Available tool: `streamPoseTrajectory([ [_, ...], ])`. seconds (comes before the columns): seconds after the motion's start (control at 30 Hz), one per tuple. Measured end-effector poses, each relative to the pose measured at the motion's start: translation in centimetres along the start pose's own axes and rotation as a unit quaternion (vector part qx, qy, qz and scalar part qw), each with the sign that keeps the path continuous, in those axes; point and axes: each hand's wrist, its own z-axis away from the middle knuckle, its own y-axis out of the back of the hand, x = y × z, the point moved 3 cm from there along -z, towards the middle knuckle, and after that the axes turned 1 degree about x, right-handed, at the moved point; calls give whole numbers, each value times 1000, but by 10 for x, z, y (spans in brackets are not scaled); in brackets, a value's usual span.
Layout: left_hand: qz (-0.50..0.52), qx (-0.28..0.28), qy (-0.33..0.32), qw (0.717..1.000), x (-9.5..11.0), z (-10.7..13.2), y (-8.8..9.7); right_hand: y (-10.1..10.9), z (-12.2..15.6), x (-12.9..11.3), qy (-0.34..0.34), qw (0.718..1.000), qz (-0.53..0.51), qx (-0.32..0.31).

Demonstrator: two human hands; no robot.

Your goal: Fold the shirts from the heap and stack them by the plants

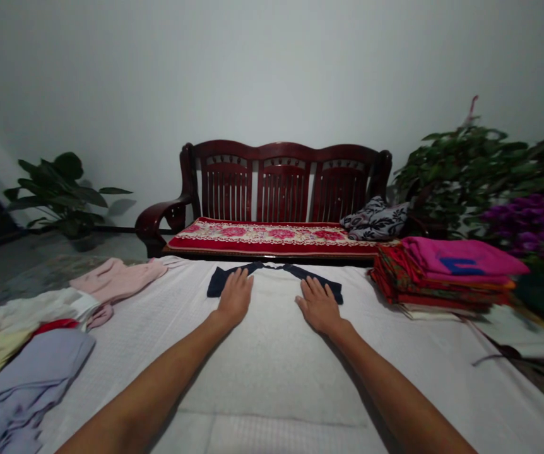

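Note:
A white T-shirt (276,353) with dark navy sleeves lies spread flat on a white cloth-covered table (130,353), its collar at the far end. My left hand (235,295) rests flat on the shirt's left shoulder, partly over the navy sleeve. On the opposite shoulder, my right hand (319,304) lies flat with fingers spread, touching the edge of the right sleeve. Neither hand grips anything. The shirt's hem runs across the near part of the table, between my forearms.
Loose clothes, including a pink garment (120,277) and a lavender one (35,372), lie at left. A stack of folded clothes (447,277) sits at right. Behind are a wooden bench (281,151), a leafy plant (64,189) and purple flowers (537,224).

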Motion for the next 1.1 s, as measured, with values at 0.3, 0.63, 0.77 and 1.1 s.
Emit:
streamPoseTrajectory([
  [0.3, 46, -83, -47, 994, 28, 19, -17, -2, 14, -60, 124, 989, -73, -44],
  [0.63, 1, -106, 24, 994, 6, 53, 3, 11, 33, -32, -3, 993, -56, -107],
  [0.77, 11, -138, 71, 988, 13, 72, 6, 18, 57, -64, -38, 987, -95, -123],
  [1.1, -36, -112, 54, 992, 8, 125, 32, 11, 116, -65, 18, 998, -40, -48],
])
